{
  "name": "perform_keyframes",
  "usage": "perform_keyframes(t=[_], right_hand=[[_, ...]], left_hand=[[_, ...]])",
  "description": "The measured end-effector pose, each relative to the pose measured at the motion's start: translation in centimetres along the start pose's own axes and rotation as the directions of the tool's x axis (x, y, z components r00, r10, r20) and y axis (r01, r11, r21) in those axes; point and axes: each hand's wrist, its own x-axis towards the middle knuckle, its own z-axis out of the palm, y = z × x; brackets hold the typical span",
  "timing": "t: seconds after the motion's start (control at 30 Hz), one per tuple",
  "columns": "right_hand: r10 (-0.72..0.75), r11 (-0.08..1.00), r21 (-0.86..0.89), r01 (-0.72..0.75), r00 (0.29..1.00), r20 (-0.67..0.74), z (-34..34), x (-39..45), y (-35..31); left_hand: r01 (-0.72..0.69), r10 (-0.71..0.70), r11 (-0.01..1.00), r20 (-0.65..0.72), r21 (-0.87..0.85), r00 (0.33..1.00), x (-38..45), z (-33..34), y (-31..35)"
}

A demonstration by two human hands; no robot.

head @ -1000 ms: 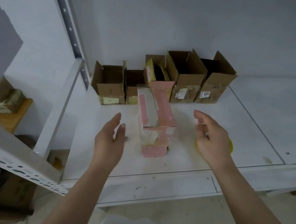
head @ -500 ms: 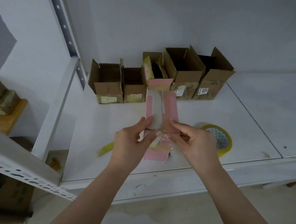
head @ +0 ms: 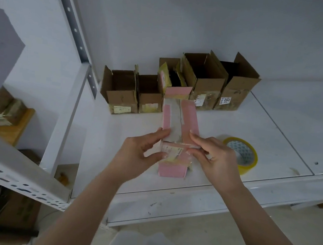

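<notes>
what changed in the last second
The left grip and right grip were open and apart on either side of the pink box. They closed in and now hold its near end, thumbs on the labelled face. The box, skewed before, now lies straight, pointing at the cardboard boxes. Those boxes and the tape roll stayed put on the shelf.

my left hand (head: 139,150): thumb and fingers pinch pink box (head: 189,115) | right hand (head: 215,158): same pinch | both forearms stretched forward
</notes>
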Motion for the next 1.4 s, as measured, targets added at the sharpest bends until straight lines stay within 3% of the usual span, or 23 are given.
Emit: perform_keyframes(t=[0.07,0.13,0.2,0.33,0.53,0.7,0.9,1.07,1.2,1.4], right_hand=[[0.005,1.000,-0.007,-0.005,1.000,0.005,0.1,0.0,0.1],[0.016,1.000,0.002,-0.016,1.000,0.011,0.3,0.1,0.1],[0.024,1.000,0.013,-0.024,1.000,0.018,0.4,0.2,0.0],[0.054,0.998,0.034,-0.054,0.998,0.013,0.6,-0.2,0.2],[0.100,0.989,0.111,-0.097,0.995,-0.026,0.9,-0.5,0.2],[0.099,0.990,0.099,-0.096,0.995,-0.026,0.4,-0.8,0.2],[0.071,0.989,-0.128,-0.080,0.995,-0.075,0.3,-0.7,-0.2],[0.151,0.970,0.179,-0.161,0.986,0.069,-1.6,-0.8,0.9],[0.087,0.977,0.167,-0.131,0.965,0.249,-2.5,0.5,1.6],[-0.019,0.983,0.182,-0.016,0.982,0.186,-1.3,1.5,0.8]], left_hand=[[0.002,-0.004,1.000,0.215,0.012,0.977,0.0,-2.1,-0.3],[-0.042,0.025,0.997,0.270,0.059,0.963,0.4,-3.3,-0.5],[-0.066,0.048,0.992,0.162,0.104,0.986,0.8,-2.9,-0.5],[-0.071,0.071,0.997,-0.106,0.010,0.992,1.0,-0.6,-0.8],[-0.194,0.204,0.979,-0.214,0.067,0.955,1.1,2.5,-2.6],[-0.184,0.190,0.981,-0.109,0.063,0.976,1.5,4.1,-3.0],[-0.184,0.194,0.979,-0.119,0.085,0.974,2.1,3.9,-2.3],[-0.129,0.131,0.991,-0.145,0.026,0.981,2.0,3.3,-2.3],[-0.093,0.090,0.995,-0.100,-0.030,0.991,2.0,2.8,-1.9],[-0.062,0.060,0.998,-0.089,-0.019,0.994,2.3,2.4,-1.0]])
